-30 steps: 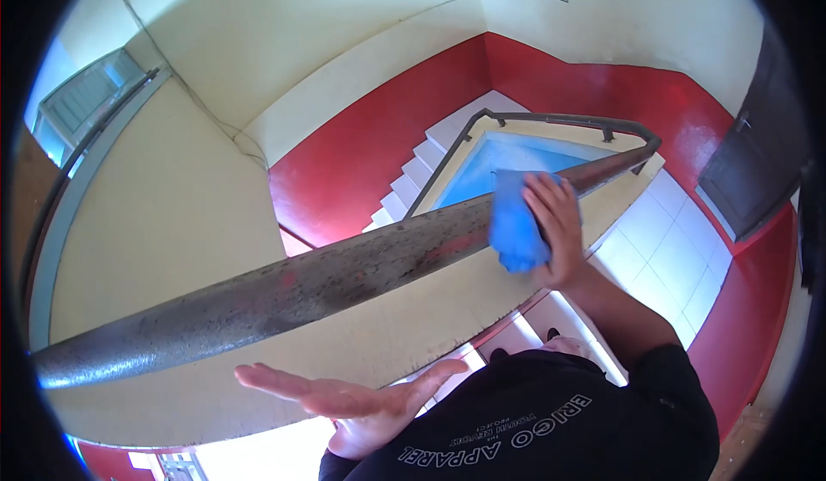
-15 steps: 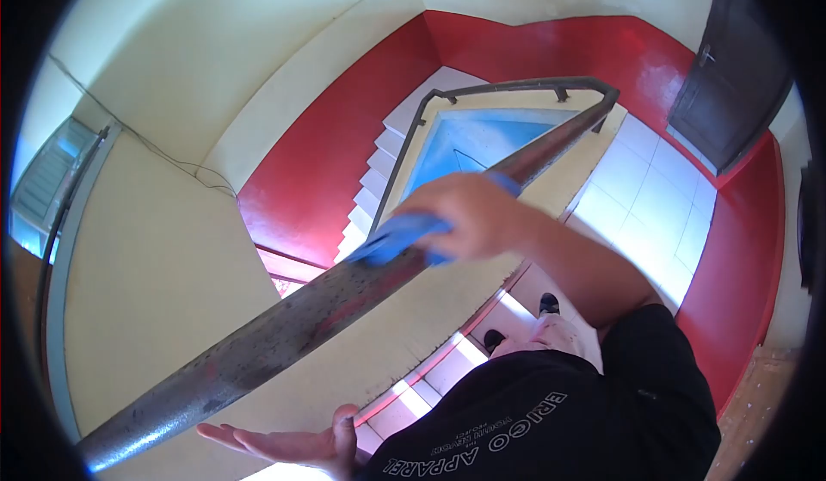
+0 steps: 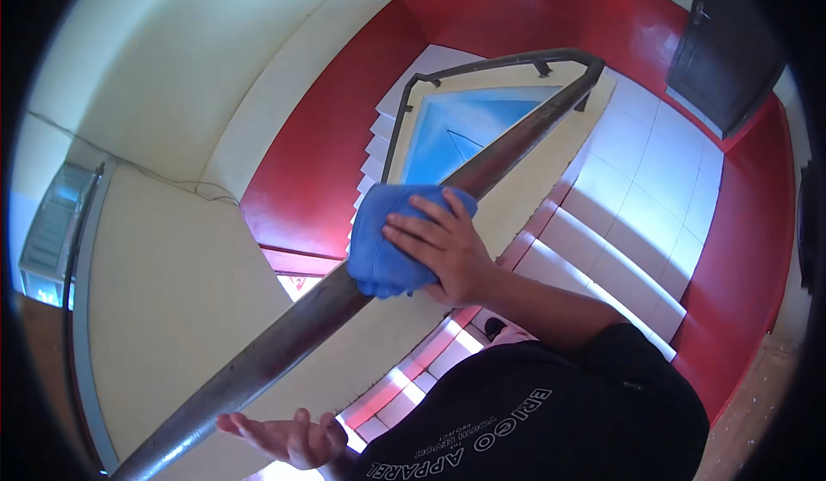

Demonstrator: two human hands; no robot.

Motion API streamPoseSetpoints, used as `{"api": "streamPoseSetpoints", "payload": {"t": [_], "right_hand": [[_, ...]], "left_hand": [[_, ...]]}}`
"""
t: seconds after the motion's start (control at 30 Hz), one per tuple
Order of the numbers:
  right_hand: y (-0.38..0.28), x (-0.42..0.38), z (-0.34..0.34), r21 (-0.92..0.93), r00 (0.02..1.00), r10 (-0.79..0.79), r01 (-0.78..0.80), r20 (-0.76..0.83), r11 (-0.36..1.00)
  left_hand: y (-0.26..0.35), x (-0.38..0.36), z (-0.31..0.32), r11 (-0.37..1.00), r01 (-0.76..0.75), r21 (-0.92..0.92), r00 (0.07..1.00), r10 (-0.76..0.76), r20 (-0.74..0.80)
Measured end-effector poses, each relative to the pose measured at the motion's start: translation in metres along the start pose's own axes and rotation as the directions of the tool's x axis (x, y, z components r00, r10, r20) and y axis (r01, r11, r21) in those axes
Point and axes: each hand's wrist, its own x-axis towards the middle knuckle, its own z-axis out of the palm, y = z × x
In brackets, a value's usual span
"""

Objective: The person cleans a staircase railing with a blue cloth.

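A blue cloth (image 3: 376,238) is draped over the dark metal handrail (image 3: 284,335) that runs diagonally through the view. My right hand (image 3: 447,249) presses on the cloth from above, its fingers slightly spread and curved over it; the thumb is mostly hidden. Down at the lower left, my left hand (image 3: 288,440) is held out with its fingers apart and nothing in it, just beside the lower stretch of the rail.
The rail tops a cream half-wall (image 3: 490,249) and bends back around a stairwell with white steps (image 3: 379,147). Tiled stairs (image 3: 602,266) lie to the right of the wall. A dark door (image 3: 727,51) stands at the upper right.
My right hand and the cloth have moved down-left along the handrail, and the cloth now spreads wider over it. My left hand remains near the lower rail, its fingers slightly more curled.
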Motion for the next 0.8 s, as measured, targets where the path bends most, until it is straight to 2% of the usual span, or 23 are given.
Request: {"api": "streamPoseSetpoints", "payload": {"t": [0.07,0.1,0.17,0.2,0.27,0.3,0.33,0.37,0.4,0.43,0.47,0.5,0.57,0.6,0.63,0.7,0.73,0.77,0.8], "right_hand": [[0.031,-0.014,0.000,0.055,0.989,-0.138,0.136,0.046,0.989],[0.059,-0.022,-0.002,0.045,0.958,-0.285,0.284,0.035,0.958],[0.117,-0.043,-0.003,-0.053,0.954,-0.298,0.299,0.027,0.953],[0.146,-0.052,-0.008,-0.105,0.953,-0.301,0.302,0.022,0.948],[0.212,-0.066,-0.033,0.033,0.991,-0.022,0.026,-0.133,0.999],[0.254,-0.081,-0.042,0.040,0.977,0.133,-0.128,-0.164,0.991],[0.295,-0.098,-0.042,0.030,0.920,0.282,-0.284,-0.272,0.958],[0.310,-0.096,-0.048,0.090,0.805,0.486,-0.486,-0.341,0.869],[0.316,-0.098,-0.046,0.074,0.786,0.526,-0.533,-0.324,0.843],[0.321,-0.098,-0.043,0.056,0.763,0.564,-0.579,-0.314,0.814],[0.319,-0.092,-0.041,0.037,0.739,0.602,-0.622,-0.303,0.782],[0.295,-0.092,-0.029,0.011,0.779,0.544,-0.569,-0.314,0.822],[0.221,-0.064,-0.032,-0.016,0.937,0.344,-0.345,-0.059,0.938],[0.188,-0.054,-0.038,0.069,0.938,0.345,-0.347,0.046,0.935],[0.178,-0.051,-0.039,0.046,0.947,0.320,-0.320,0.013,0.946],[0.205,-0.059,-0.043,0.095,0.975,0.219,-0.222,0.037,0.971],[0.225,-0.062,-0.045,0.119,0.985,0.161,-0.167,0.053,0.979],[0.243,-0.063,-0.041,0.119,0.988,0.151,-0.145,-0.040,0.982],[0.263,-0.063,-0.044,0.114,0.983,0.181,-0.176,-0.032,0.978]], "left_hand": [[0.008,0.013,0.018,0.993,-0.036,-0.116,0.998,0.041,0.037],[0.015,0.022,0.029,0.987,-0.040,-0.154,0.996,0.051,0.067],[0.027,0.042,0.056,0.982,-0.021,-0.188,0.986,0.051,0.156],[0.038,0.057,0.068,0.996,-0.003,-0.089,0.970,0.024,0.242],[0.052,0.076,0.099,0.993,0.118,-0.004,0.909,-0.106,0.404],[0.061,0.083,0.109,0.949,-0.021,0.315,0.849,-0.150,0.507],[0.067,0.085,0.118,0.928,0.036,0.370,0.837,-0.230,0.497],[0.070,0.085,0.124,0.902,0.086,0.423,0.818,-0.307,0.487],[0.072,0.086,0.130,0.870,0.135,0.473,0.798,-0.379,0.469],[0.071,0.085,0.132,0.866,0.072,0.495,0.825,-0.331,0.459],[0.072,0.086,0.134,0.864,0.089,0.496,0.805,-0.355,0.475],[0.074,0.087,0.132,0.858,0.105,0.502,0.779,-0.385,0.495],[0.078,0.095,0.133,0.859,0.146,0.491,0.741,-0.424,0.521],[0.080,0.098,0.132,0.857,0.151,0.492,0.723,-0.435,0.537],[0.081,0.100,0.131,0.856,0.156,0.493,0.706,-0.446,0.551],[0.082,0.100,0.133,0.859,0.162,0.485,0.710,-0.443,0.548],[0.079,0.103,0.134,0.884,0.120,0.451,0.748,-0.380,0.544],[0.077,0.114,0.135,0.904,0.078,0.420,0.781,-0.317,0.538],[0.074,0.120,0.133,0.921,0.031,0.388,0.810,-0.251,0.530]]}}
